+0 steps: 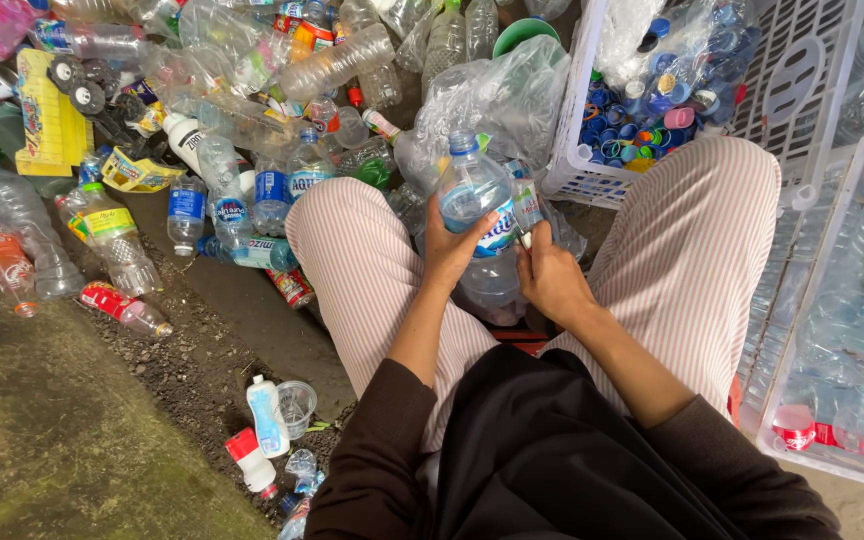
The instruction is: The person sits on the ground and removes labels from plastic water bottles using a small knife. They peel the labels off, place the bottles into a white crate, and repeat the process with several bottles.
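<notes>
Lap: left hand (449,250) grips clear bottle (479,205), cap on | right hand (549,275) pinches its half-peeled label (525,200) | caps fill far white crate (797,90); unsorted pile (232,100) far left.

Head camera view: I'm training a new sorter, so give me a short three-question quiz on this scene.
1. True or false: the left hand grips a clear bottle with a blue cap.
2. What does the right hand pull at: A) the cap, B) the label, C) a cup?
3. What fills the white basket behind the bottle?

Key: 1 true; 2 B; 3 coloured bottle caps.
</notes>
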